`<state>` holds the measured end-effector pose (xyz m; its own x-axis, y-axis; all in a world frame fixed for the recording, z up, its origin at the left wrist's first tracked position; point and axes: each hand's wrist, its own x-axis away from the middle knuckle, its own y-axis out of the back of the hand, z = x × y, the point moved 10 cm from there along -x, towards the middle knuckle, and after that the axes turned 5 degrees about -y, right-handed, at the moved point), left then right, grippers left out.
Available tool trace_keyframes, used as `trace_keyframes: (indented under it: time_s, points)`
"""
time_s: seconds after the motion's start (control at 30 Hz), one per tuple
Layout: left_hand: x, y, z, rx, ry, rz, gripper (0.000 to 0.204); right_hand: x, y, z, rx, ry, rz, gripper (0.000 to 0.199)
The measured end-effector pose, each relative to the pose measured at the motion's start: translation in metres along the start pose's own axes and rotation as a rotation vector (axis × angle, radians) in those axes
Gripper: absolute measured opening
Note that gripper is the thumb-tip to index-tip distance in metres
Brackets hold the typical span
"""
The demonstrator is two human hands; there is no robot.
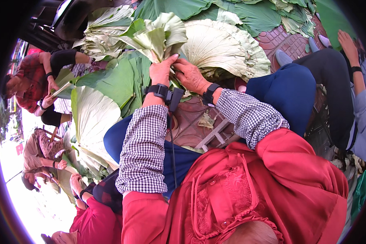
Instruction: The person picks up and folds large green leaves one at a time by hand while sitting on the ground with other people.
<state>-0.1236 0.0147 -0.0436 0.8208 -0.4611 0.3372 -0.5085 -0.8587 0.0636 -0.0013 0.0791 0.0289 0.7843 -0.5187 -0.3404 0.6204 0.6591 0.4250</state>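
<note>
A gathered bundle of pale green lotus leaves (162, 37) stands up in front of me, its wide folds fanning out at the top. My left hand (162, 72) is closed round its narrow lower end. Close against it, my right hand (190, 75) has its fingers bent in on the same bunched end; the fingertips are partly hidden. Just beyond my right hand lies a stack of large pale lotus leaves (221, 46), opened like fans. Darker green leaves (117, 81) lie to the left of my left hand.
More leaves (248, 16) cover the paving at the far side. Another pale leaf pile (94, 106) sits by my left knee. A small stool (217, 136) shows between my legs. Co-workers sit at the left with leaves, and another person's leg (333, 93) is close at right.
</note>
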Motion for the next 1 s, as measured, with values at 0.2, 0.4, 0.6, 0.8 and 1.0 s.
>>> trace_keyframes:
  time_s: [0.2,0.4,0.6,0.8,1.0]
  points:
    - [-0.002,0.006,0.001,-0.671,-0.025,-0.119,0.047,0.008,-0.018,-0.005,0.02,0.001,0.263,0.028]
    - [-0.011,0.059,0.011,-0.846,-0.137,-0.454,0.026,0.003,-0.023,0.022,0.013,0.073,0.55,0.027]
    - [0.004,0.065,0.015,-0.603,0.03,-0.44,0.02,-0.034,0.097,0.03,0.172,-0.1,0.467,0.021]
    - [-0.001,0.097,-0.035,-0.739,-0.034,-0.408,0.023,-0.029,0.188,-0.029,-0.201,-0.547,0.156,0.024]
    - [0.026,0.122,-0.155,-1.377,-0.675,-0.296,0.047,-0.025,0.204,-0.033,-0.032,-0.501,0.148,0.025]
